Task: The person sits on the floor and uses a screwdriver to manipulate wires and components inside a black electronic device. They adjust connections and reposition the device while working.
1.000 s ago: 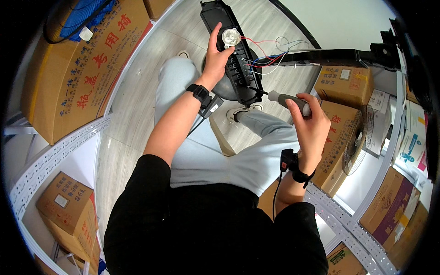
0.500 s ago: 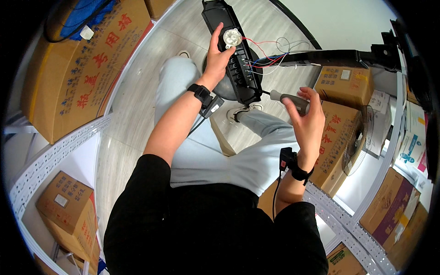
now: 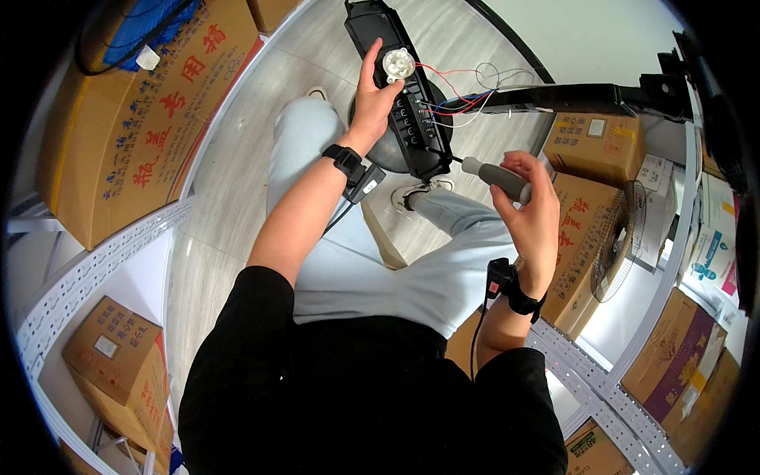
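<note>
In front of me a long black control panel [image 3: 415, 150] with a row of push-button slots lies tilted across a dark round base [image 3: 385, 154]. My left hand [image 3: 374, 107] grips the panel's left side, its index finger stretched along the surface and its thumb beside a whitish round part [image 3: 398, 65]. Red, blue and white wires [image 3: 475, 101] come out of the panel's right side. My right hand [image 3: 529, 214] holds a screwdriver [image 3: 503, 180] by its grey handle, fingers and thumb round the rear end. The screwdriver's dark shaft reaches the panel's lower right edge; its tip is too small to make out.
A black post [image 3: 570, 100] runs right from the wires. Cardboard boxes [image 3: 166, 119] stand on the left shelf, with more boxes [image 3: 594, 146] on the right. A wire fan guard [image 3: 619, 241] leans by the right boxes. Dark cables hang from both wrist straps.
My right fingers have shifted round the screwdriver handle, the thumb now lower and more of the handle showing. The panel and my left hand have moved very slightly left.
</note>
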`<act>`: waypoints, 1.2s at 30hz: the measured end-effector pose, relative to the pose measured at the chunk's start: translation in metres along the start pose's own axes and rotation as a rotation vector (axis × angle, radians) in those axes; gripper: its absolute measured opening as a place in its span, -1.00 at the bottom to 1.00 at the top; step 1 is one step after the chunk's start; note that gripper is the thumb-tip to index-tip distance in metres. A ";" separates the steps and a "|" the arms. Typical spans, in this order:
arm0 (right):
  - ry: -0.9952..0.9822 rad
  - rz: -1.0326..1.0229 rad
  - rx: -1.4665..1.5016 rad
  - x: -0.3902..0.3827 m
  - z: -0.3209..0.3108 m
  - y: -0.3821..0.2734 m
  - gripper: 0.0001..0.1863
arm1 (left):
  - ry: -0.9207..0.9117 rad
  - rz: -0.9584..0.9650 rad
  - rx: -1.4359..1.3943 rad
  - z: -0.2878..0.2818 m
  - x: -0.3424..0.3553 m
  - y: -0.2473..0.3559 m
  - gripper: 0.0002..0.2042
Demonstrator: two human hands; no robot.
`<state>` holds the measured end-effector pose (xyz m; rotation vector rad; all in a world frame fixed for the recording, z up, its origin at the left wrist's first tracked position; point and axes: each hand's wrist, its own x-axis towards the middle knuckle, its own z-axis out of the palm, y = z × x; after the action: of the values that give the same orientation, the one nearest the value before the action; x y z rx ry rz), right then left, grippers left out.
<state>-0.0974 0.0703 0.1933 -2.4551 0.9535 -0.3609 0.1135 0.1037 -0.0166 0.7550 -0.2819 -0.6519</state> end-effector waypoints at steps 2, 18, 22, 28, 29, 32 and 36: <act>-0.051 0.040 -0.076 0.001 -0.002 0.001 -0.61 | 0.001 0.007 0.005 -0.002 0.001 -0.002 -0.23; -0.049 0.287 -0.280 0.010 0.000 -0.010 -0.72 | -0.026 0.029 0.066 -0.005 0.002 -0.005 -0.23; 0.046 0.057 -0.031 0.005 0.004 0.003 -0.72 | -0.014 0.010 0.033 0.000 0.000 -0.002 -0.23; -0.049 0.276 -0.204 0.010 -0.002 -0.013 -0.70 | -0.005 0.017 0.027 -0.003 0.001 -0.004 -0.22; -0.090 0.417 -0.291 0.012 -0.002 -0.018 -0.70 | -0.010 0.021 0.037 -0.003 0.000 -0.004 -0.22; -0.054 0.369 -0.278 0.010 -0.001 -0.013 -0.72 | -0.018 0.021 0.021 -0.004 0.001 -0.004 -0.22; 0.073 -0.003 0.067 0.002 0.003 0.001 -0.66 | -0.010 0.037 0.025 -0.003 0.002 -0.006 -0.22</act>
<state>-0.0955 0.0692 0.1899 -2.3974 0.9522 -0.4794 0.1137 0.1010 -0.0234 0.7689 -0.3130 -0.6183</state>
